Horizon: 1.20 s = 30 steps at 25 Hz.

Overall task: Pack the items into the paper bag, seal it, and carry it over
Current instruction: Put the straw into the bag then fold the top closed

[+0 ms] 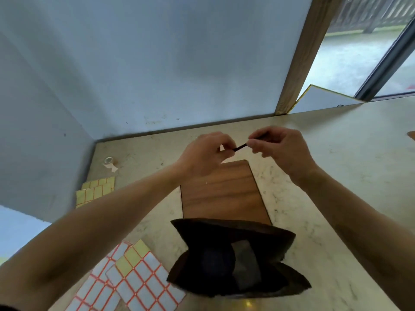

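Both hands pinch a thin dark strip [240, 146], long axis left-right: left hand [208, 153], right hand [278, 147]. Open paper bag [235, 257] lies nearer the person, below them.

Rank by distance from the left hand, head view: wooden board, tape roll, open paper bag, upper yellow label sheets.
From the left hand, which shares a grip on a small dark stick with the right hand:
1. Wooden board, directly below the hand.
2. Tape roll, off to its left.
3. Upper yellow label sheets, lower left; close to the tape roll's distance, so a loose call.
4. Open paper bag, nearest the camera.
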Available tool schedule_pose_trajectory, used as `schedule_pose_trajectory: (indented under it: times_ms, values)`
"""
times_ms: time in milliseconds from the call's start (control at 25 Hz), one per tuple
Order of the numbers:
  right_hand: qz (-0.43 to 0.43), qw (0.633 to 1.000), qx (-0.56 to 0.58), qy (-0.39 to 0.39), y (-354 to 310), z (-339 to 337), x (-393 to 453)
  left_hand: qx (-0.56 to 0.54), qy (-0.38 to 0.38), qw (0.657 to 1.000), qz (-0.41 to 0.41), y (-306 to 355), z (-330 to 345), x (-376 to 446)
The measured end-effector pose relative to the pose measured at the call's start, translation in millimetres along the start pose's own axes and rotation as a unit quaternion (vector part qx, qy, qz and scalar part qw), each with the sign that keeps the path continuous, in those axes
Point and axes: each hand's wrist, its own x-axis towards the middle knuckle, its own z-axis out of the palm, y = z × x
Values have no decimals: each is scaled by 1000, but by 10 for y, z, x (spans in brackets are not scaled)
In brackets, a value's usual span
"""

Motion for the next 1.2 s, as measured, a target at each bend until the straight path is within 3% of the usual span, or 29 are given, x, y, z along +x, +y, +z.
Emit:
schedule_pose_trajectory:
  times_ms: [280, 480, 520, 600, 720, 840, 1000, 1200]
  values:
    - [-111, 993, -34, -33, -796, 59, -683, -133, 31, 990, -19, 845, -566, -600]
    - [-175, 983, -51, 22, -1153, -79, -1051, -109, 82, 991, -13, 1050, -764, -1026]
    - [-180, 981, -64, 14, -1188, -100, -1120, -88, 52, 995, -12, 1033, -801, -1116]
    - [-168, 978, -116, -40, -1160, -79, -1276, -30, -82, 996, -20, 981, -804, -1310]
    - [-158, 941, -269, -130, -953, 143, -1446, 124, -237, 964, -4, 946, -590, -1519]
    - [-160, 888, -378, -208, -745, 389, -1525, 250, -270, 930, 26, 1006, -347, -1557]
    - [-90, 847, -434, -293, -508, 615, -1594, 322, -311, 894, -11, 1010, -168, -1575]
    - [-42, 820, -494, -285, -375, 628, -1556, 354, -361, 861, -47, 972, -59, -1580]
